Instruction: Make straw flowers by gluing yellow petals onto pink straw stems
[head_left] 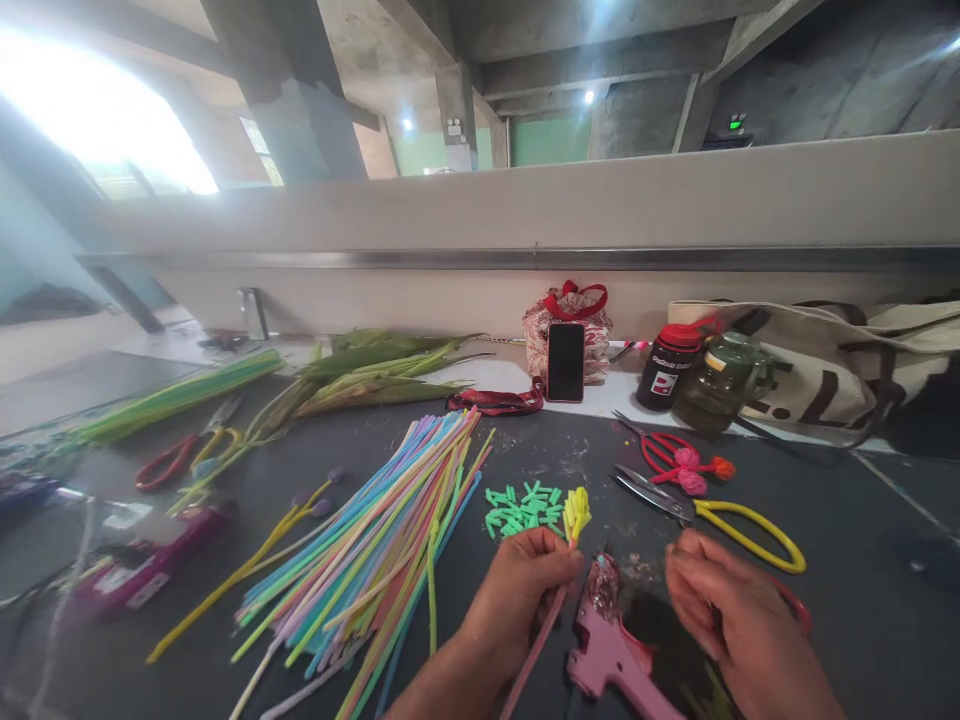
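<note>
Pink glue gun (609, 650) nearest, on the dark counter (570, 450), between the hands, nozzle end pointing to 12. Clock below is centred on the left hand, 12 = away from camera.

Left hand (517, 585): fingers pinched on a pink stem (541, 635), just below its yellow tuft (576, 512). Stem slants from 7 up to 1, tuft at the top end, just beside the green snippets (523, 508) at 12.

Right hand (724, 610): at 3, raised, fingers curled inward, thumb near the index. Blurred; can't tell if it grips anything. Nearest: yellow-handled scissors (750, 525) at 2, blades pointing to the upper left. Red-handled scissors (661, 455) just beyond, pink and orange balls (691, 470) touching the handles.

Pipe-cleaner bundle (367, 545), mixed pastels, loose, at 10. Yellow stem with purple tips (247, 572) left of it. At 9, blurred magenta tool (150, 562). More scissors (169, 462) at 10, farther off.

Far side: green leaves (382, 375) at 11; phone (565, 362) upright against a drawstring bag (536, 335) at 12-1; black bottle (660, 370) and glass jar (711, 385) at 1; tote bag (825, 350) at 2.
</note>
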